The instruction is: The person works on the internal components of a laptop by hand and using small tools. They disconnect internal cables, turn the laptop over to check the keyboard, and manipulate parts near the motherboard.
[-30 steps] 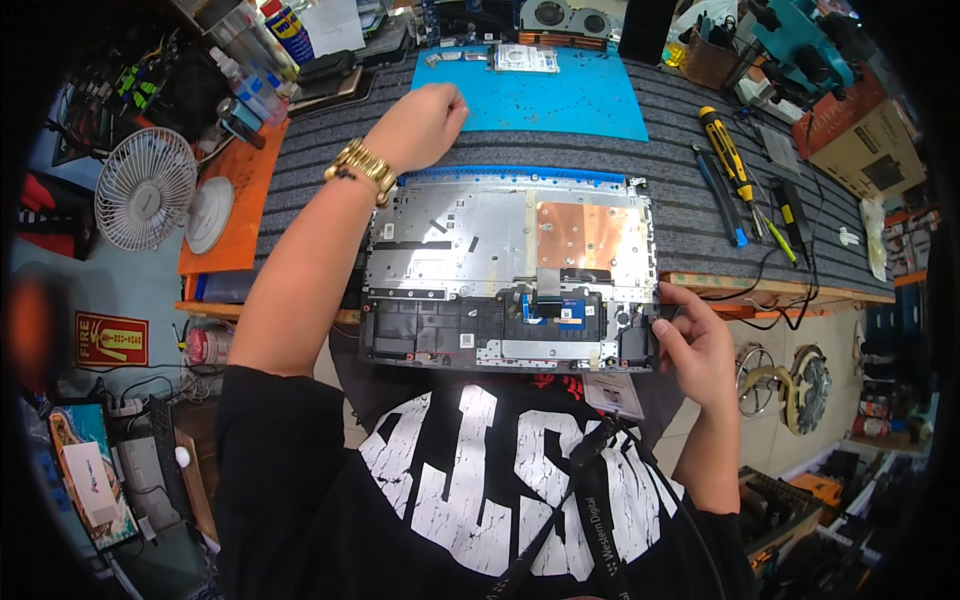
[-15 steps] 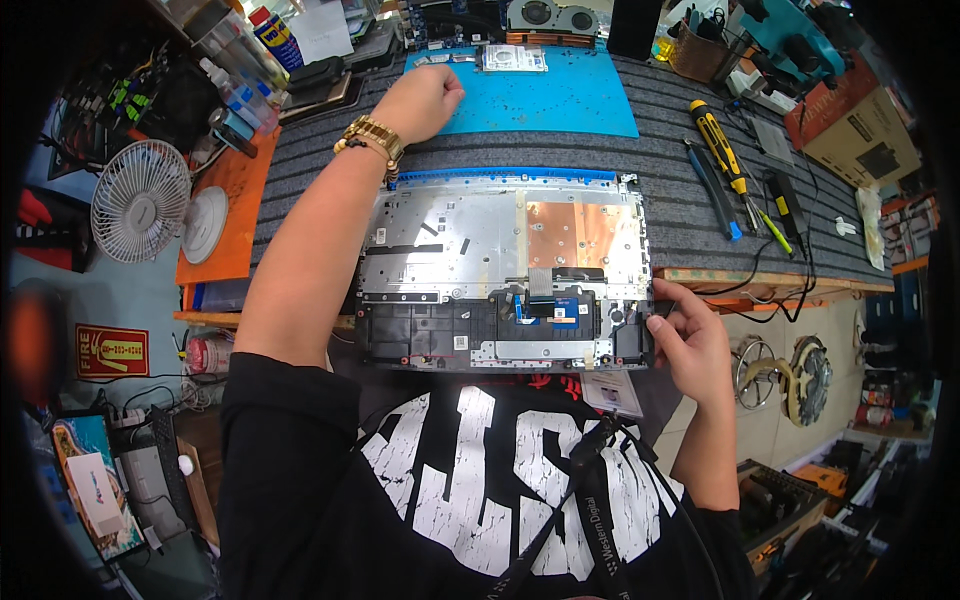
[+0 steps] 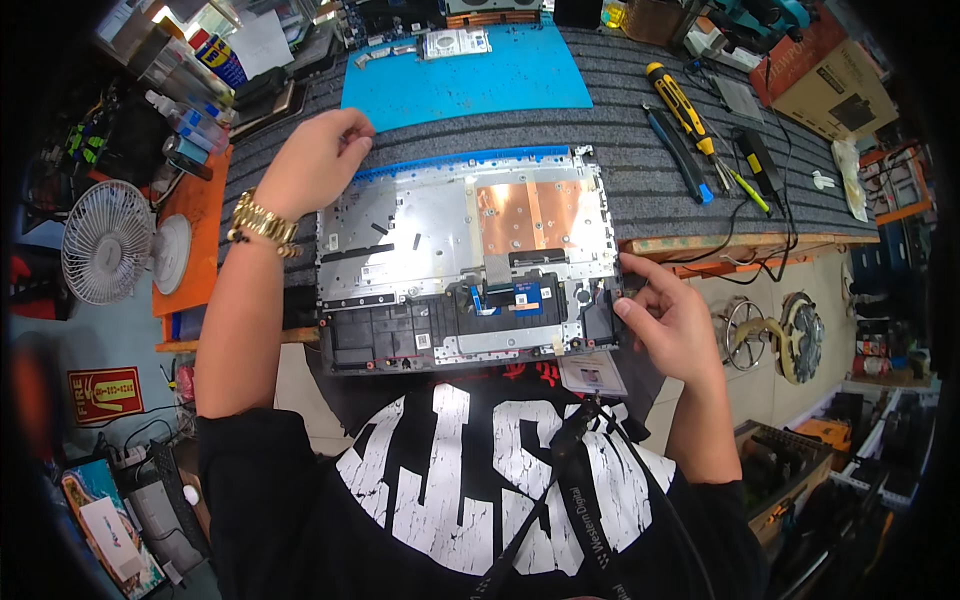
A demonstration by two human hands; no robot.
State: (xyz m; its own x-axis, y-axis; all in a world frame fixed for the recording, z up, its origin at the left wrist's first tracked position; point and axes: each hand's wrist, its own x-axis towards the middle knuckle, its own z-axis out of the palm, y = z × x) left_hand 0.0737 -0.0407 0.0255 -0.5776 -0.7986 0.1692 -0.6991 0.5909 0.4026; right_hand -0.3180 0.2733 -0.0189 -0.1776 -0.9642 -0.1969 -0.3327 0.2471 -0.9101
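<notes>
A stripped laptop base (image 3: 400, 225), silver metal with a copper-coloured patch, lies inner side up before me, its near part black plastic around a touchpad section. Thumb and fingers of my right hand (image 3: 668, 318) grip its right edge. My left hand (image 3: 312, 160), with a gold bracelet at the wrist, hovers by the far left corner of the base. Its fingers are curled toward the thumb in a pinch; whatever may be between them is too small to make out. A blue mat (image 3: 470, 95) lies beyond that hand, dotted with small dark bits.
A metal drive (image 3: 455, 42) rests at the mat's far edge. To the right lie a yellow screwdriver (image 3: 680, 105), a blue-handled tool (image 3: 678, 155) and a black adapter (image 3: 757, 162) with cables. A white fan (image 3: 108, 240) stands at left; a cardboard box (image 3: 838, 88) sits far right.
My left hand has come back from the blue mat toward the far left corner of the laptop base. My right hand still grips the right edge. The whole view has shifted.
</notes>
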